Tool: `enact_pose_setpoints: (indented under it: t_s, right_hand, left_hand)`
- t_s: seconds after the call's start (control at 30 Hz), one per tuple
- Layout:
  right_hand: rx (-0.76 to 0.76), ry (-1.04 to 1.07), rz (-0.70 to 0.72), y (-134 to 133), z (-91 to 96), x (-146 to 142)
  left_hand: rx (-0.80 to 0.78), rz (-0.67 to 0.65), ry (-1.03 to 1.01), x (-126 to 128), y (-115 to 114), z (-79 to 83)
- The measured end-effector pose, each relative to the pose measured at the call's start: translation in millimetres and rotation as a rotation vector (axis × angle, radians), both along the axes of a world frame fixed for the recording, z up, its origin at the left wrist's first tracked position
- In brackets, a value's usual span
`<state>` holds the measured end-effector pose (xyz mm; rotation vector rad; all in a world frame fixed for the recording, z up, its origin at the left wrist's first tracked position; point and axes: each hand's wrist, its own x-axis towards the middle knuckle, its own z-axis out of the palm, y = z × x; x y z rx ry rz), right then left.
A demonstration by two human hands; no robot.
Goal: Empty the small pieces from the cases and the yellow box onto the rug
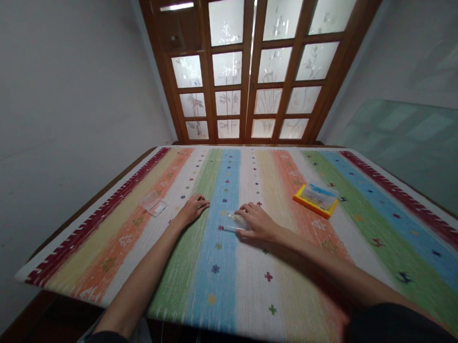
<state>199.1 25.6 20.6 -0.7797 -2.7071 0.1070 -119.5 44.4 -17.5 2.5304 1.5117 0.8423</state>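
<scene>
**Paned doors [246, 64] beyond a striped, cloth-covered table [179, 277], a small clear box [230, 224] under the right hand [260, 222]**

Pale walls [75, 79] flank the wooden doors, and the table's far edge lies just before them. We find the small clear box on the table's middle, about midway between its near and far edges. Its long axis seems to run left to right, roughly along the near edge; the uncovered end points toward the left edge, while the right hand hides the other. Small pale pieces show inside, too small for us to name.

The right fingers curl over the box's far side, close together, and the thumb lies along its near side. The left hand [192, 210] rests on the cloth, its fingers bent and gathered; we cannot tell whether they pinch anything.

Toward the left edge we see a clear plastic case [154, 204] with a whitish patch. Toward the right edge, a yellow tray [311, 208] sits aslant beneath a transparent case [320, 197] with blue and greyish contents.
</scene>
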Motion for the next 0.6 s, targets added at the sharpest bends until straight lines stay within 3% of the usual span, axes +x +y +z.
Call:
enact_pose_setpoints:
  t_s: [0.2, 0.4, 0.6]
  right_hand:
    - [0.043, -0.132, 0.013, -4, 11.0, -24]
    - [0.117, -0.343, 0.022, -12, 19.7, -45]
    - [0.377, -0.483, 0.018, -26, 9.6, -58]
  left_hand:
    - [-0.003, 0.027, -0.038, -5, -12, 8.1]
    - [0.027, 0.083, -0.126, -12, -44, 27.3]
    - [-0.129, -0.108, -0.081, 37, -65, 16.3]
